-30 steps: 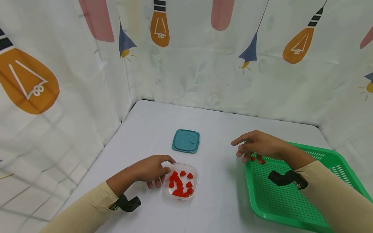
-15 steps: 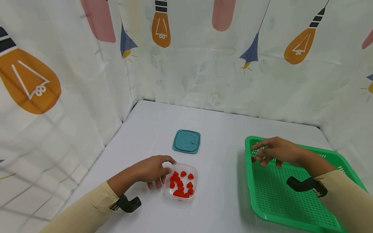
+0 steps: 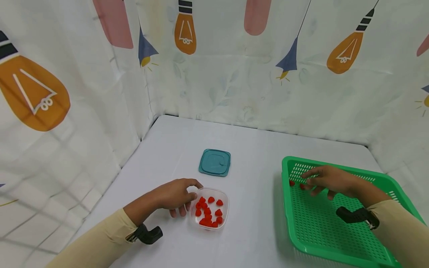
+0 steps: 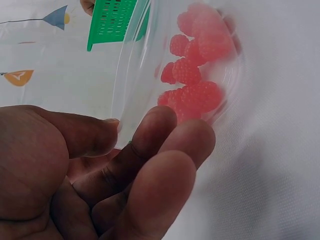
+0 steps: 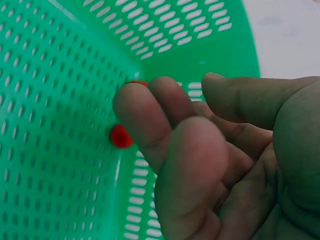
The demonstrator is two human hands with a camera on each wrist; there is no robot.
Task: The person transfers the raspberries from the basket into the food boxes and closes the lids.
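Note:
A clear plastic container (image 3: 225, 208) holding several red raspberries (image 3: 207, 211) sits on the white table. My left hand (image 3: 174, 195) holds its left rim, thumb and index finger at the upper left corner; the left wrist view shows the other fingers (image 4: 160, 195) curled near its outer wall. My right hand (image 3: 330, 182) is inside the green basket (image 3: 335, 227), fingers loosely bent, holding nothing. Two raspberries lie near the basket's far left corner: one raspberry (image 3: 292, 183) by the wall, another raspberry (image 5: 121, 136) near my right fingertips, partly hidden by them.
A teal square lid (image 3: 214, 162) lies flat on the white table (image 3: 254, 178) behind the container. The basket's raised, perforated walls surround my right hand. A printed curtain (image 3: 234, 82) hangs along the table's back and left edges.
My right hand has moved right and down, from above the basket's left rim into the basket. The left hand and container stay in place.

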